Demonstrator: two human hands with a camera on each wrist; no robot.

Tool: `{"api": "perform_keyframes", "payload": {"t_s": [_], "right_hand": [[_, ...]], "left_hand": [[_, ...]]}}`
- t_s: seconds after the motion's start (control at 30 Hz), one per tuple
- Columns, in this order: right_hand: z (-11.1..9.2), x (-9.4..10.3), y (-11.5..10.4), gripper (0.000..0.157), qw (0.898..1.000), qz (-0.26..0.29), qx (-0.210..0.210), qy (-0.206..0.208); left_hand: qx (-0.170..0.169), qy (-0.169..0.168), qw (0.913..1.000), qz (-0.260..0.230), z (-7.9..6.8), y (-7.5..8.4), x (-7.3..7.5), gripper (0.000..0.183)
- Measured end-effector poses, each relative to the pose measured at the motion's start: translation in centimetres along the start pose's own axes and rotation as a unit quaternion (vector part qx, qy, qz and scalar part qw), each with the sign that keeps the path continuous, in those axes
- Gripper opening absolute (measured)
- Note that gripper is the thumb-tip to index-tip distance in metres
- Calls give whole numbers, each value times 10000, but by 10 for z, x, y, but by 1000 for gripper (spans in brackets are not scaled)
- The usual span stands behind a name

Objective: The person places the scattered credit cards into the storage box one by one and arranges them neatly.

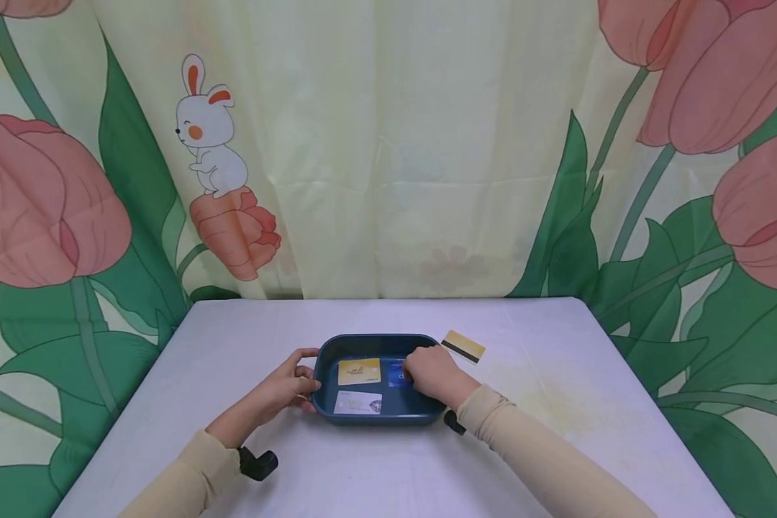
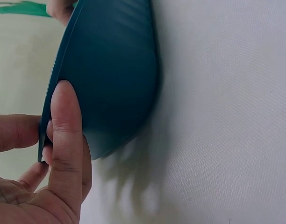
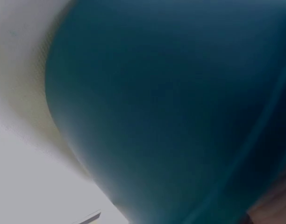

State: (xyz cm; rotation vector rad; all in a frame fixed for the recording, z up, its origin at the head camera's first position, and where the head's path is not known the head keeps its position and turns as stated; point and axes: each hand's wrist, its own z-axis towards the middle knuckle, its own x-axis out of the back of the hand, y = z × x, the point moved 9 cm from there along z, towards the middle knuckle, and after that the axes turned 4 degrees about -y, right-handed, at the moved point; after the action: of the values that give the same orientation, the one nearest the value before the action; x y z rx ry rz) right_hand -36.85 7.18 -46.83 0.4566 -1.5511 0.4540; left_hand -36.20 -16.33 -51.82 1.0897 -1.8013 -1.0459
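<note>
A dark blue-green tray (image 1: 388,419) stands on the white table. My left hand (image 1: 283,388) grips its left end, the rim between thumb and fingers, as the left wrist view shows close up on the tray wall (image 2: 110,70). Inside lie a yellow card (image 1: 359,372) and, nearer to me, a silver-white card (image 1: 357,403). Reaching over the right side, my right hand (image 1: 435,373) has its curled fingers at a blue card (image 1: 397,375) and pinches it; the fingertips and the card's right part are hidden. The tray's outer wall (image 3: 157,107) fills the right wrist view.
A gold card with a black stripe (image 1: 463,346) lies on the table (image 1: 531,432) just beyond the tray's back right corner. Behind the table hangs a curtain (image 1: 414,158) printed with tulips and a rabbit. A black wrist device (image 1: 257,465) sits by the left sleeve.
</note>
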Motion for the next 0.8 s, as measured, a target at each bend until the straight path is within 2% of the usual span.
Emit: {"api": "perform_keyframes", "payload": {"t_s": [0.17, 0.27, 0.57, 0.8], "right_hand": [[-2, 0, 0, 6, 10000, -54, -12, -78], [-3, 4, 2, 6, 10000, 15, -32, 33], [-5, 27, 14, 4, 9981, 19, -165, 590], [-10, 49, 28, 3, 9930, 78, -224, 1159]], "left_hand": [[9, -12, 10000, -1, -1, -1, 1, 69], [10, -6, 10000, 9, -1, -1, 0, 69], [21, 15, 10000, 34, -1, 0, 0, 68], [14, -4, 10000, 44, -1, 0, 0, 68]]}}
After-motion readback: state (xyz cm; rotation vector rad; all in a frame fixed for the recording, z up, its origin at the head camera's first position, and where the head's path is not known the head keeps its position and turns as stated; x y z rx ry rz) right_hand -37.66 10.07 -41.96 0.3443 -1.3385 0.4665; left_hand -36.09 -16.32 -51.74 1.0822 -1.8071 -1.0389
